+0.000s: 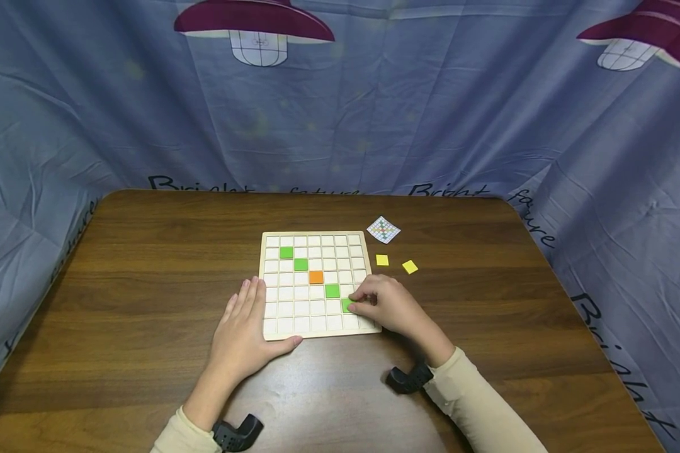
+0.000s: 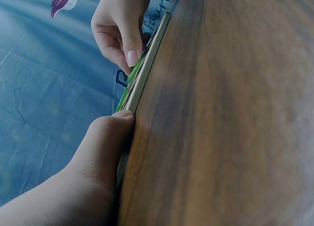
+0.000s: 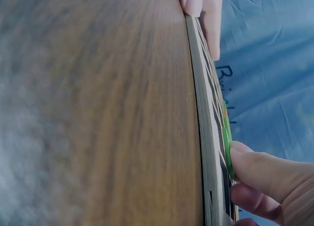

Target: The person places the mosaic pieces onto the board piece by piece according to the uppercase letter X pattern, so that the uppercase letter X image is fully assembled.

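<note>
A wooden grid board (image 1: 317, 330) with white squares lies flat on the table. Green tiles and one orange tile (image 1: 316, 277) form a diagonal across it. My left hand (image 1: 240, 333) rests at the board's front left corner, its fingers straight along the left edge and its thumb (image 2: 105, 138) against the front edge. With thumb and fingertips, my right hand (image 1: 388, 305) pinches the lowest green tile (image 1: 347, 306), down at the board's surface near the right side. Part of that tile is hidden behind the fingers. The right wrist view shows the thumb (image 3: 265, 172) against the green tile's edge.
Two yellow tiles, one (image 1: 382, 260) beside the board and another (image 1: 410, 267) further right, lie on the brown wooden table (image 1: 147, 270). A small card with a coloured grid pattern (image 1: 383, 229) lies behind them. A blue printed curtain (image 1: 340, 126) hangs around the table.
</note>
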`<state>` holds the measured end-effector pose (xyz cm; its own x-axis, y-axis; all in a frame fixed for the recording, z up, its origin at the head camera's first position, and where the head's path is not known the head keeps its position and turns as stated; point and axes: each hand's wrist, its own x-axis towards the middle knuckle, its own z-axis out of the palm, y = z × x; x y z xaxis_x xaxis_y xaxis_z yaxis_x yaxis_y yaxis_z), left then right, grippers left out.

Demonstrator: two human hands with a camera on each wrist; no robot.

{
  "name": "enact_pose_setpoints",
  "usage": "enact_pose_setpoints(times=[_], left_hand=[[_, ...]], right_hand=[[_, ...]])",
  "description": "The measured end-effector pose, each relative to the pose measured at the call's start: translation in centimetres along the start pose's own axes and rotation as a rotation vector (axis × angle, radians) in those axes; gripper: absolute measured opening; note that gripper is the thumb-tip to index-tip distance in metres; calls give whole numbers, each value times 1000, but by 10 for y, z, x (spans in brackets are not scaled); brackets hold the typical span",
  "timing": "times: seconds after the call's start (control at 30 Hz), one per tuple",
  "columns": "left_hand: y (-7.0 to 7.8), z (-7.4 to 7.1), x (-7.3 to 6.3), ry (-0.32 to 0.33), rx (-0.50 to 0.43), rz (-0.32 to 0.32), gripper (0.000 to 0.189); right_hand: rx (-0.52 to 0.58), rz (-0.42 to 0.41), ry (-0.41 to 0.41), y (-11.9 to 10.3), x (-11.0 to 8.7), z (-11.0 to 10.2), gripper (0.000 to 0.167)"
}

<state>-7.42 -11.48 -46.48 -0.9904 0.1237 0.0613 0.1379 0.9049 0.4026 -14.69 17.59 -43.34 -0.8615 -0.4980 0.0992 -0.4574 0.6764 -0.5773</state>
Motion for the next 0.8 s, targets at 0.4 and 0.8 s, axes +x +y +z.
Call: enact_pose_setpoints(times=[0.4, 0.8], left_hand=[[-1, 1, 0, 0, -2, 3, 132], [-1, 0, 1, 9, -2, 11, 131]], right_hand=[[-62, -102, 18, -2, -4, -4, 9], [-92, 234, 67, 27, 17, -32, 34]])
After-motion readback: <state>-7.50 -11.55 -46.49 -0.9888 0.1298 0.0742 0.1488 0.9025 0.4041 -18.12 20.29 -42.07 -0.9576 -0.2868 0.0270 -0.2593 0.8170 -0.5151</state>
